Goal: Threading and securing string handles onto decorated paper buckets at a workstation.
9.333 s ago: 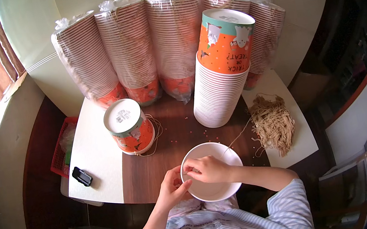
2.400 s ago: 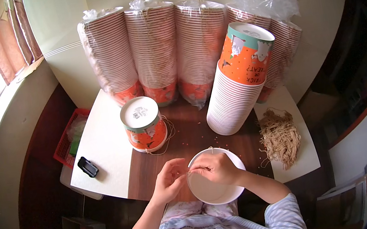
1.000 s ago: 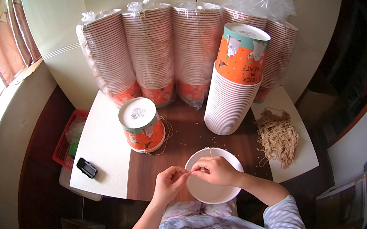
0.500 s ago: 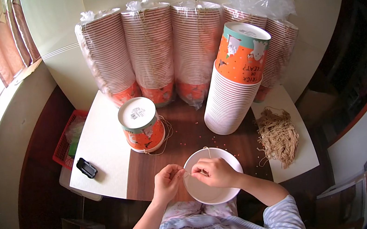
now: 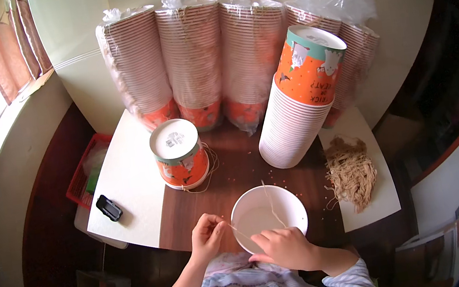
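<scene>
A white-lined paper bucket (image 5: 251,214) stands with its mouth up at the table's front edge, in front of my body. A thin beige string (image 5: 272,205) runs over its far rim and down inside toward my right hand. My left hand (image 5: 207,237), left of the rim, pinches a stretch of string between thumb and fingertips. That stretch slants tautly down to my right hand (image 5: 288,249), which is over the near right part of the bucket. Its fingers are closed on the string, with the thumb sticking out to the left.
Left of centre, an orange bucket (image 5: 183,167) sits upside down with string at its rim. Behind stand a tall stack of upturned buckets (image 5: 296,119) and several plastic-wrapped stacks (image 5: 193,60). A heap of strings (image 5: 352,176) lies right; a small black tray (image 5: 109,208) lies left.
My hands have moved apart, the right one down and to the right. The string between them is longer, and another strand now shows across the bucket's inside.
</scene>
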`<state>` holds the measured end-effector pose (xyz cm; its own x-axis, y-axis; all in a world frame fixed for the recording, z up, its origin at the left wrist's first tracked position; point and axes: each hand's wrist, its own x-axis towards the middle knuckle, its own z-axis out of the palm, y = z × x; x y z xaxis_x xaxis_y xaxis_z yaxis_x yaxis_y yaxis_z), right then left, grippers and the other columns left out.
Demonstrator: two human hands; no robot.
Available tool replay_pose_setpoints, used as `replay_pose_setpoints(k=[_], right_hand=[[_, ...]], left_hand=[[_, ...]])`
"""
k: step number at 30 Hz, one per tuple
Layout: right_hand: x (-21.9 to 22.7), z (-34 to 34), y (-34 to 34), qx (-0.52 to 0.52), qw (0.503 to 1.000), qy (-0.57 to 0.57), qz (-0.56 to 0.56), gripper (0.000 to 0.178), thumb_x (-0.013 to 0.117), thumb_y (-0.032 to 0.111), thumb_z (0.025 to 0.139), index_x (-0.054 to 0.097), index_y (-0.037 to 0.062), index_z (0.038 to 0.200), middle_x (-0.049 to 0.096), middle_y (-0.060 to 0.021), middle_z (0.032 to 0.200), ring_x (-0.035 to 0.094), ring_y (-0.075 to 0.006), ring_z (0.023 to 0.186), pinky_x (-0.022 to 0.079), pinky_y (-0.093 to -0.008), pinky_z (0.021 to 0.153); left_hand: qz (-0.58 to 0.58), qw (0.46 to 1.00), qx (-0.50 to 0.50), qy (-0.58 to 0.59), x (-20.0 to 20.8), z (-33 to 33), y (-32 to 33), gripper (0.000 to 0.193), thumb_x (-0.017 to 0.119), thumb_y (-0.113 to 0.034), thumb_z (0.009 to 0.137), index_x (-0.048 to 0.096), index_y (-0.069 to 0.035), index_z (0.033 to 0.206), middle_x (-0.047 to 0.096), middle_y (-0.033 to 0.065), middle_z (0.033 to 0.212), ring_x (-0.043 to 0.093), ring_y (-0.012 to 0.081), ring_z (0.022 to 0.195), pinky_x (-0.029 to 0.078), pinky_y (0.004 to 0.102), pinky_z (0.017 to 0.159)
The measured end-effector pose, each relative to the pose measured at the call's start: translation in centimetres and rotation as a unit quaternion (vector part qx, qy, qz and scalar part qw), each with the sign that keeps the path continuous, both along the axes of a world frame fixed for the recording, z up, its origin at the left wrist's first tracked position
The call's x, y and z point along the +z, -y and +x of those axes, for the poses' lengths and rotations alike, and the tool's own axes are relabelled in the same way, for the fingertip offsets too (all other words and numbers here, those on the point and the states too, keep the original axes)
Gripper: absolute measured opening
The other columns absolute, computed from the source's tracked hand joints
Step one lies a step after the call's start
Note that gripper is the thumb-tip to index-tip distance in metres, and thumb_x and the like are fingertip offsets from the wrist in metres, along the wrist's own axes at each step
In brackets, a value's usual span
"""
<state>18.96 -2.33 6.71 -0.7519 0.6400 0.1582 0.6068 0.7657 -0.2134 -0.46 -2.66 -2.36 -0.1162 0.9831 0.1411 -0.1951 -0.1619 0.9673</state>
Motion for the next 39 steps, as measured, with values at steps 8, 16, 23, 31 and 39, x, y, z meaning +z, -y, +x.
replay_pose_setpoints(k=[8, 16, 23, 31, 39], right_hand=[[-1.3, 0.9, -3.8, -0.076, 0.988, -0.004, 0.131, 0.016, 0.064, 0.021, 0.072, 0.051, 0.0104, 0.071, 0.053, -0.0024, 0.065, 0.058, -0.0159, 0.057, 0.046, -0.0284, 0.048], [-3.0, 0.3, 0.5, -0.021, 0.992, -0.114, 0.046, 0.013, 0.061, 0.019, 0.075, 0.053, 0.0124, 0.068, 0.05, -0.0014, 0.059, 0.056, -0.016, 0.052, 0.045, -0.0268, 0.046], [-8.2, -0.7, 1.9, -0.098, 0.978, -0.184, -0.028, 0.01, 0.061, 0.018, 0.075, 0.054, 0.0107, 0.072, 0.054, -0.0035, 0.064, 0.058, -0.0201, 0.056, 0.047, -0.0311, 0.048], [-9.3, -0.7, 2.1, -0.11, 0.978, -0.173, -0.024, 0.012, 0.061, 0.017, 0.072, 0.052, 0.0095, 0.071, 0.053, -0.0043, 0.064, 0.058, -0.0219, 0.055, 0.047, -0.0338, 0.048], [-9.4, -0.6, 2.5, -0.065, 0.986, -0.147, -0.048, 0.01, 0.058, 0.011, 0.071, 0.05, 0.0076, 0.065, 0.052, -0.006, 0.061, 0.056, -0.0237, 0.053, 0.045, -0.0349, 0.046]], left_hand=[[0.059, 0.996, 0.02, -0.067, -1.2, 1.0, -1.5, 0.006, 0.059, -0.002, 0.08, 0.053, -0.003, 0.083, 0.046, 0.0018, 0.088, 0.044, 0.0065, 0.07, 0.037, 0.0172, 0.06], [-0.02, 0.998, 0.043, -0.032, -2.3, 2.3, -0.9, 0.006, 0.059, -0.006, 0.082, 0.055, -0.003, 0.084, 0.05, -0.0011, 0.086, 0.045, 0.0039, 0.069, 0.039, 0.0175, 0.06], [-0.167, 0.977, -0.101, 0.083, -3.3, 2.6, 1.2, 0.017, 0.057, -0.01, 0.085, 0.058, 0.002, 0.097, 0.06, 0.0015, 0.079, 0.053, 0.0048, 0.071, 0.044, 0.0184, 0.061], [-0.149, 0.981, -0.12, 0.033, -3.3, 4.0, 0.8, 0.013, 0.058, -0.009, 0.084, 0.058, 0.003, 0.09, 0.06, 0.0027, 0.078, 0.056, 0.0081, 0.068, 0.048, 0.0216, 0.06], [-0.203, 0.957, -0.139, 0.152, -2.2, 3.6, -1.0, 0.013, 0.06, -0.009, 0.083, 0.06, 0.003, 0.088, 0.062, 0.0036, 0.078, 0.056, 0.0076, 0.073, 0.045, 0.0202, 0.065]])
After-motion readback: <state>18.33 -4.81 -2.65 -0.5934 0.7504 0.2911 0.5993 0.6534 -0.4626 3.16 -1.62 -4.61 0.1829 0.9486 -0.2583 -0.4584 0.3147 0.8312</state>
